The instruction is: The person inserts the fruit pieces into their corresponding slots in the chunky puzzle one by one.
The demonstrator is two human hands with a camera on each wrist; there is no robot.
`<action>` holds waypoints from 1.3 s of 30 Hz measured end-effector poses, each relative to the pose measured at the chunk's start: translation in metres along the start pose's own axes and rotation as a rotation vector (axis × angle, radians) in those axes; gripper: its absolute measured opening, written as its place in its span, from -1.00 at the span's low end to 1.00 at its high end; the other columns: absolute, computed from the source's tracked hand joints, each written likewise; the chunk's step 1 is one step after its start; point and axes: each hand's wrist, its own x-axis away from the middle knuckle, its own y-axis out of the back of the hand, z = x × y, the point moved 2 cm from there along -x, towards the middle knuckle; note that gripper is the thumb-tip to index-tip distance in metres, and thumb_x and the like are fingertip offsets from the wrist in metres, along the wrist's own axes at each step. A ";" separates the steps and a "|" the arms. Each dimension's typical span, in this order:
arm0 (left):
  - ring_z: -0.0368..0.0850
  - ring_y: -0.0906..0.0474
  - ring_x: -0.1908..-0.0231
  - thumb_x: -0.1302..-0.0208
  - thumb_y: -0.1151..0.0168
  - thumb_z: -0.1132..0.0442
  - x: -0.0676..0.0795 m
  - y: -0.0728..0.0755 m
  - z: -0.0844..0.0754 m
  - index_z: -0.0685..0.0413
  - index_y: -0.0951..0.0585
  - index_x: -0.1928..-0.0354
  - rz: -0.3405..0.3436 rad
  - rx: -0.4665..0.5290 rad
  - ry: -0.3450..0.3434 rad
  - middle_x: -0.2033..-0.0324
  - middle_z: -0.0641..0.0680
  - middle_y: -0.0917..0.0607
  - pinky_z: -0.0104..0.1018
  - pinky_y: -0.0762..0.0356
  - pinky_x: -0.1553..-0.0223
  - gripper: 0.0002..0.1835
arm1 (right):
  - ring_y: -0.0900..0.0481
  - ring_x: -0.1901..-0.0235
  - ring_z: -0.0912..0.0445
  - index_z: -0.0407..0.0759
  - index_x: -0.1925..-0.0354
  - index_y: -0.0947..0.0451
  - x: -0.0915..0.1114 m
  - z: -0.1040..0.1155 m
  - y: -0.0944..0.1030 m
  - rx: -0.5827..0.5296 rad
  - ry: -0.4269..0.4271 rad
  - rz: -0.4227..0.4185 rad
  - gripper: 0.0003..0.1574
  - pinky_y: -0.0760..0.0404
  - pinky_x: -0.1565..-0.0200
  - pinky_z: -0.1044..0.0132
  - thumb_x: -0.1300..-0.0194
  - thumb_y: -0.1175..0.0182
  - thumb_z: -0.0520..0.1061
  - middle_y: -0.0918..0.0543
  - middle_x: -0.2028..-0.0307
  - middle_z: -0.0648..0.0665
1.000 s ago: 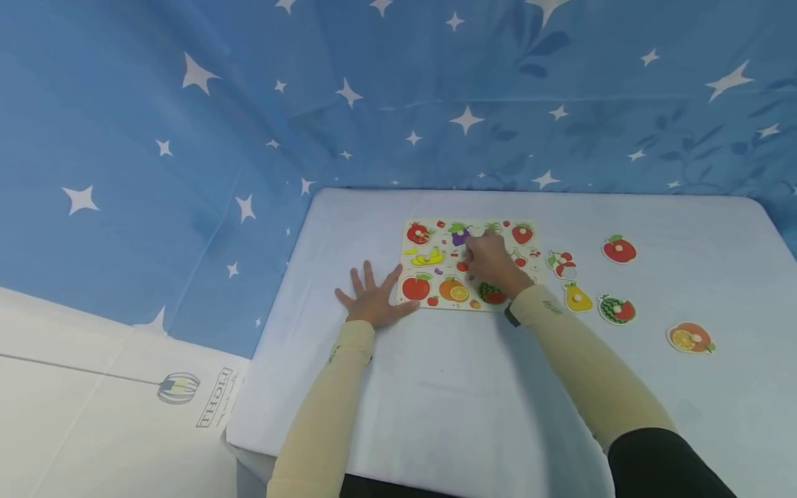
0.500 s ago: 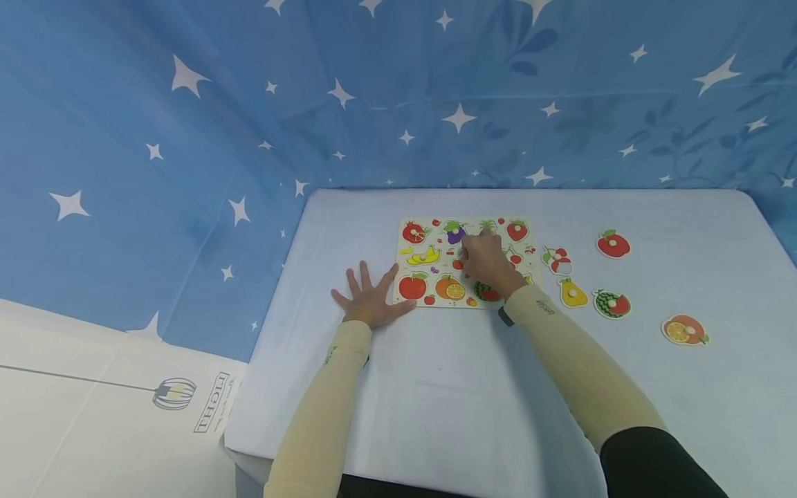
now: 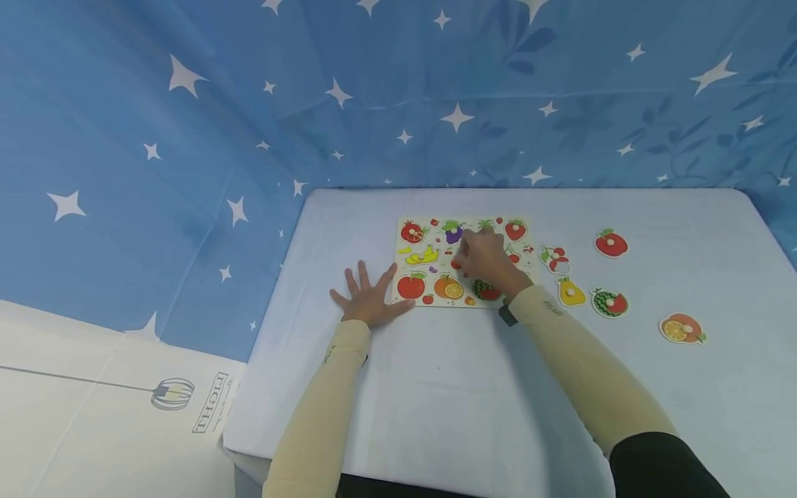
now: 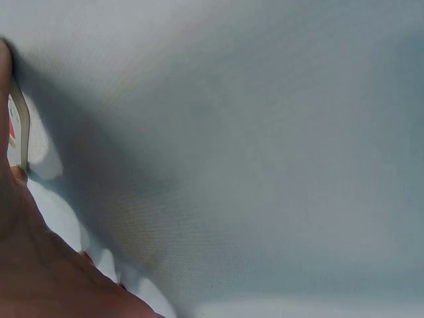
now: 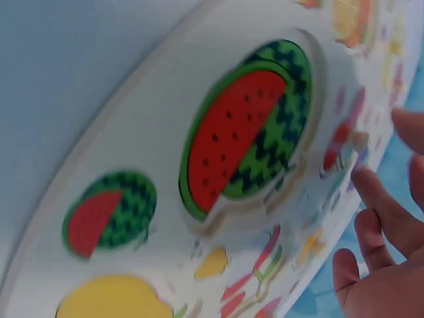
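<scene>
A fruit puzzle board with pictured recesses and knobbed pieces lies on the white-covered table. My left hand is spread beside its left edge; the thumb and index tip touch the board's border. In the left wrist view, part of that hand shows beside the board's edge. My right hand hovers over the board's middle with bent fingers. In the right wrist view, its thumb and index finger stand apart near a small knob. The watermelon picture is close by. The hand hides the middle spots.
Loose knobbed pieces lie to the board's right: a cherry piece, a pear, a watermelon, a red apple-like fruit and an orange. A blue starry curtain hangs behind the table.
The right hand stays over the same part of the board, its thumb and fingertips spreading a little. The left hand has not moved. The head view has shifted slightly.
</scene>
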 end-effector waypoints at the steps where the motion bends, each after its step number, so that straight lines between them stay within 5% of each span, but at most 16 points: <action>1: 0.41 0.55 -0.63 -0.30 -0.24 -0.50 0.001 0.000 -0.001 -0.54 0.00 -0.73 -0.003 0.001 -0.002 -0.70 0.26 0.39 0.68 0.42 -0.39 0.06 | -0.43 -0.18 -0.35 -0.26 0.14 -0.60 0.002 -0.002 0.002 -0.037 0.001 -0.004 -0.77 -0.29 -0.27 -0.38 -0.44 -0.38 -0.11 -0.73 0.19 -0.29; 3: 0.40 0.55 -0.63 -0.31 -0.25 -0.49 0.002 0.001 -0.002 -0.54 0.01 -0.73 0.000 0.003 -0.001 -0.70 0.26 0.40 0.67 0.43 -0.40 0.06 | -0.30 -0.36 -0.39 -0.26 -0.09 -0.61 0.004 -0.006 0.008 -0.112 -0.005 -0.001 -0.60 -0.16 -0.36 -0.43 -0.47 -0.36 -0.02 -0.68 -0.16 -0.34; 5: 0.40 0.55 -0.63 -0.31 -0.26 -0.48 0.003 0.002 -0.002 -0.53 -0.01 -0.73 -0.004 0.010 -0.002 -0.70 0.26 0.39 0.67 0.43 -0.40 0.06 | -0.16 -0.49 -0.40 -0.24 -0.36 -0.51 0.007 -0.010 0.014 -0.149 0.000 0.005 -0.37 -0.02 -0.44 -0.48 -0.50 -0.34 0.05 -0.41 -0.49 -0.34; 8: 0.40 0.55 -0.63 -0.31 -0.27 -0.48 0.003 0.002 -0.002 -0.53 -0.01 -0.73 -0.008 0.016 -0.001 -0.70 0.25 0.39 0.67 0.44 -0.40 0.06 | 0.02 -0.60 -0.39 -0.20 -0.62 -0.23 0.012 -0.015 0.025 -0.176 0.017 0.005 -0.08 0.13 -0.48 -0.51 -0.52 -0.31 0.11 0.02 -0.70 -0.30; 12: 0.41 0.56 -0.63 -0.30 -0.27 -0.49 0.001 -0.001 0.000 -0.53 0.01 -0.73 -0.003 0.017 0.007 -0.70 0.25 0.41 0.68 0.44 -0.39 0.07 | 0.11 -0.64 -0.34 -0.16 -0.70 -0.04 0.022 -0.022 0.038 -0.203 0.021 -0.011 0.06 0.19 -0.50 -0.49 -0.52 -0.29 0.13 0.12 -0.72 -0.28; 24: 0.40 0.57 -0.62 -0.29 -0.26 -0.48 -0.003 -0.003 -0.001 -0.54 0.03 -0.74 0.002 0.025 0.005 -0.69 0.24 0.43 0.68 0.47 -0.39 0.08 | 0.17 -0.65 -0.32 -0.12 -0.72 -0.02 0.067 -0.062 0.067 -0.220 -0.136 -0.030 0.05 0.27 -0.51 -0.46 -0.52 -0.28 0.11 0.12 -0.72 -0.26; 34: 0.40 0.58 -0.62 -0.28 -0.28 -0.46 -0.005 -0.005 0.003 -0.53 0.02 -0.74 0.001 0.036 0.006 -0.70 0.24 0.42 0.67 0.49 -0.39 0.09 | 0.09 -0.62 -0.37 -0.05 -0.73 -0.01 0.089 -0.099 0.078 -0.224 -0.229 -0.061 0.06 -0.06 -0.41 -0.58 -0.52 -0.30 0.11 0.00 -0.69 -0.31; 39: 0.39 0.58 -0.62 -0.29 -0.28 -0.46 -0.002 -0.003 -0.001 -0.52 0.03 -0.74 -0.001 0.037 -0.006 -0.70 0.23 0.43 0.65 0.50 -0.40 0.09 | 0.06 -0.62 -0.37 -0.06 -0.73 -0.01 0.094 -0.112 0.083 -0.182 -0.207 -0.086 0.10 -0.03 -0.44 -0.55 -0.48 -0.36 0.04 -0.06 -0.68 -0.32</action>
